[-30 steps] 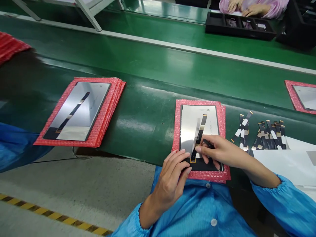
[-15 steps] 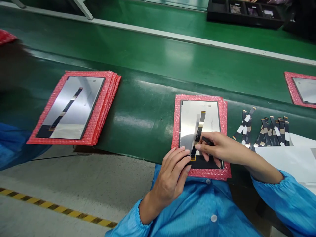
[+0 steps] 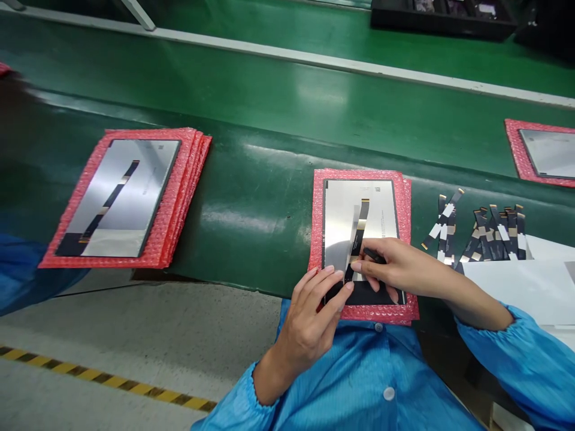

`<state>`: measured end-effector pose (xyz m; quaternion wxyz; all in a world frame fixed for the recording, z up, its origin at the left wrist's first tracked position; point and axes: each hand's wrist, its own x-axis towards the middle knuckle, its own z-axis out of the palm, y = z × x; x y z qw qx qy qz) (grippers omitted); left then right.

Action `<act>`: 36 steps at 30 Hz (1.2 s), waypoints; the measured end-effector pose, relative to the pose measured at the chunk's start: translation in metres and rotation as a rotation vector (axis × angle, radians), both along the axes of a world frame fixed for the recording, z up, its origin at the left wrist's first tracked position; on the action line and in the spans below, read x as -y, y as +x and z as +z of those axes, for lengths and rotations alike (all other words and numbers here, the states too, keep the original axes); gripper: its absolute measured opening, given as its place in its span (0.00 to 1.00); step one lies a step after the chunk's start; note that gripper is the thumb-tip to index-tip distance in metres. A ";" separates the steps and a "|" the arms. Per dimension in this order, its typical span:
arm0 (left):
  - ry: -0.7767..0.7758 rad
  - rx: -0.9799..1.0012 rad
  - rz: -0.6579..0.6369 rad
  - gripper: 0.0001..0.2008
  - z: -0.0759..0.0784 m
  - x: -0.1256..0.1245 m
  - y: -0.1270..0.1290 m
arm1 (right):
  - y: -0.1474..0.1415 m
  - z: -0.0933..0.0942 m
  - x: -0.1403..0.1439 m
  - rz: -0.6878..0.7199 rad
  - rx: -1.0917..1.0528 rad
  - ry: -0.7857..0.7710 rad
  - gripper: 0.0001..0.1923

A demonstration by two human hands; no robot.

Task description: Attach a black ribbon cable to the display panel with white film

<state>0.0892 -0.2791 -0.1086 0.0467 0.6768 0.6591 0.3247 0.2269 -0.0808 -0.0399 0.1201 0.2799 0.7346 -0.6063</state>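
Right hand (image 3: 387, 264) grasps a dark tool (image 3: 374, 256), thumb tip at the ribbon cable (image 3: 360, 230); can't tell if it pinches the cable too. Left hand (image 3: 308, 320) grips nothing, fingers spread by the cable's lower end. Cable lies along the flat panel (image 3: 336, 221), on red bubble wrap (image 3: 317, 218). Step looks like seating that lower end; next move calls for steady alignment, light pressure. Loose ribbon cables (image 3: 494, 233) sit to the right, on the green table (image 3: 251, 209).

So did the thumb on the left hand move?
Yes: against the silver panel, the thumb of the left hand moved up and right, over the bottom end of the black strip.
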 end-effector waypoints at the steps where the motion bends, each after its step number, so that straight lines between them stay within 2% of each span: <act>1: 0.018 -0.028 0.001 0.23 -0.001 0.001 0.000 | 0.000 0.001 0.000 -0.001 0.001 0.001 0.09; 5: 0.154 -0.209 -0.038 0.22 -0.007 0.005 -0.005 | -0.001 0.001 0.000 -0.001 -0.002 -0.001 0.09; 9: 0.171 -0.333 -0.074 0.20 -0.010 0.007 -0.008 | -0.001 -0.001 0.001 0.018 -0.011 0.015 0.09; 14: 0.152 -0.345 -0.051 0.22 -0.015 0.008 -0.005 | -0.001 -0.001 0.002 0.028 -0.008 0.025 0.10; 23: 0.101 -0.277 0.084 0.25 -0.023 0.013 0.017 | 0.000 0.000 0.003 0.016 0.049 0.045 0.11; 25: 0.094 -0.236 0.088 0.24 -0.025 0.013 0.017 | 0.005 0.005 0.004 -0.021 0.050 0.154 0.11; 28: 0.112 -0.152 0.071 0.25 -0.031 0.014 0.016 | 0.018 0.020 0.008 -0.110 -0.019 0.436 0.10; 30: 0.112 -0.132 0.074 0.25 -0.033 0.014 0.015 | 0.030 0.032 0.013 -0.149 -0.078 0.533 0.09; 33: 0.080 -0.175 0.110 0.23 -0.035 0.015 0.016 | 0.052 0.041 0.025 -0.220 -0.150 0.506 0.11; 36: 0.059 -0.214 0.151 0.23 -0.037 0.016 0.016 | 0.077 0.035 0.040 -0.326 -0.196 0.313 0.11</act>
